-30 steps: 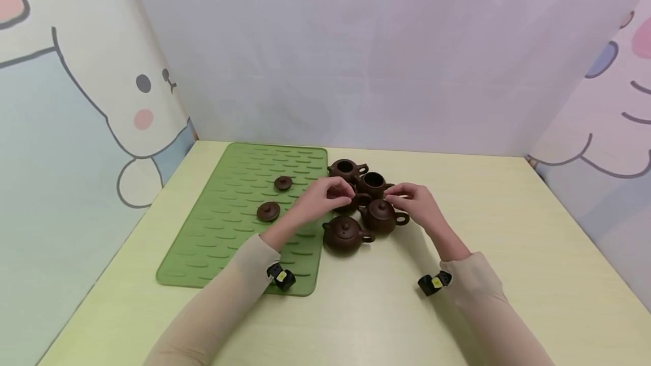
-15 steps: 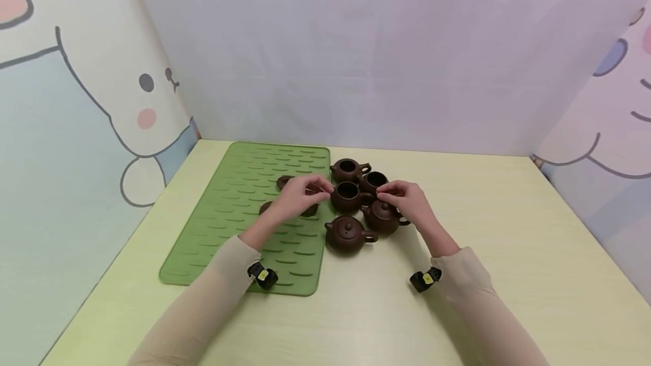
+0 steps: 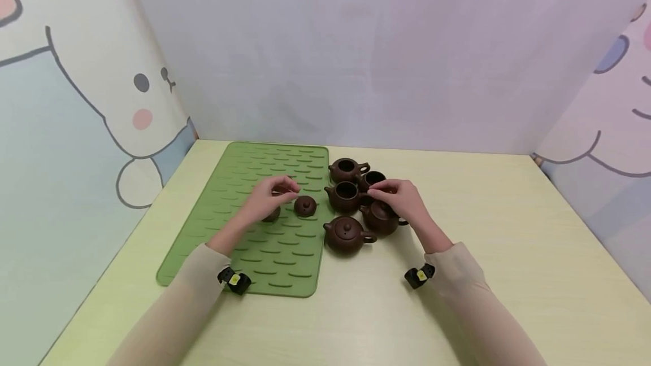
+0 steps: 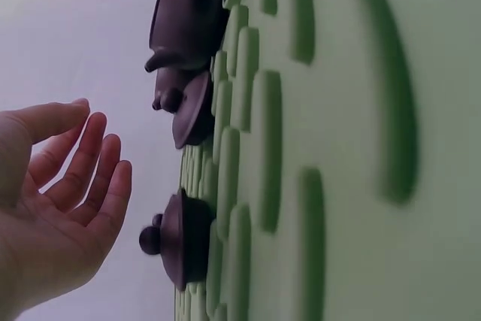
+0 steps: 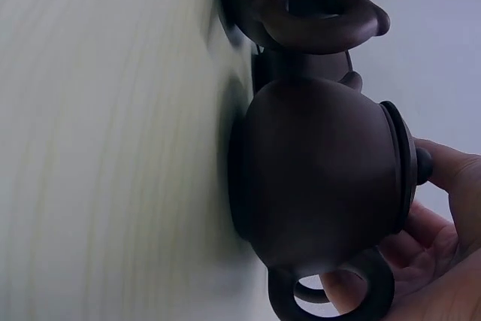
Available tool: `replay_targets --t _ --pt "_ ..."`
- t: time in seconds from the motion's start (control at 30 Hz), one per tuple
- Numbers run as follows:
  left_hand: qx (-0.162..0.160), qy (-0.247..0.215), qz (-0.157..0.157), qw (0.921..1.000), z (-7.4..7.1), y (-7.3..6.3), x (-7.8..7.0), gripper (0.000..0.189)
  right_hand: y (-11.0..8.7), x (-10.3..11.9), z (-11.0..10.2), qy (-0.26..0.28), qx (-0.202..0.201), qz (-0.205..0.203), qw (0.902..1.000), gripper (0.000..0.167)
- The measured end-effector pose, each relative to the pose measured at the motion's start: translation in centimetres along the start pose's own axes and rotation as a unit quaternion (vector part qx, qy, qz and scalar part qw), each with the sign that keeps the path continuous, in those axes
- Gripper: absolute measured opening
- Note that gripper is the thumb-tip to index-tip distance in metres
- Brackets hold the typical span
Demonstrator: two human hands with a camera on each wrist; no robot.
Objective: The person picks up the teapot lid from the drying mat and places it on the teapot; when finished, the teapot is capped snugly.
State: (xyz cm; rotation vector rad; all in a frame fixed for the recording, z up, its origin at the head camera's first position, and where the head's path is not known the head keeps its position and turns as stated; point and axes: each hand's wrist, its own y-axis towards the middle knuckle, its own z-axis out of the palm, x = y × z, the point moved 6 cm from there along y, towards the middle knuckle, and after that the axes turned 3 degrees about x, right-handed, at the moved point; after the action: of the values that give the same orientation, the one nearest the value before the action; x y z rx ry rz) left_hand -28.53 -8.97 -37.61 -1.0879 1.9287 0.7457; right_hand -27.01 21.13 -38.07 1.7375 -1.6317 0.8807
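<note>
Left hand (image 3: 265,201) hangs above the green mat (image 3: 203,253), fingers loosely bent, thumb apart; dark lid (image 3: 305,207) lies knob-up just to its right. Right hand (image 3: 400,197) is over a lidded teapot (image 3: 378,220); cannot tell whether its fingers pinch anything. Lidless teapots (image 3: 344,202) stand farther back.
</note>
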Motion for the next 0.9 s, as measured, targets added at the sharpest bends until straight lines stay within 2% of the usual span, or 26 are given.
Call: replay_targets --t 0.37,0.63,0.9 --pt "-0.011 0.018 -0.034 0.9992 -2.7 -2.5 2.1 0.023 0.2 1.0 1.2 -0.026 -0.004 -0.016 0.9995 0.020" --pt "-0.010 0.022 -0.043 0.9988 -3.1 -2.9 2.9 0.023 0.1 1.2 1.1 -0.038 -0.015 -0.007 0.9992 0.018" --pt "0.000 0.018 -0.038 0.9991 -3.0 -3.1 3.4 0.026 -0.2 1.3 0.8 -0.053 -0.022 -0.003 0.9984 0.017"
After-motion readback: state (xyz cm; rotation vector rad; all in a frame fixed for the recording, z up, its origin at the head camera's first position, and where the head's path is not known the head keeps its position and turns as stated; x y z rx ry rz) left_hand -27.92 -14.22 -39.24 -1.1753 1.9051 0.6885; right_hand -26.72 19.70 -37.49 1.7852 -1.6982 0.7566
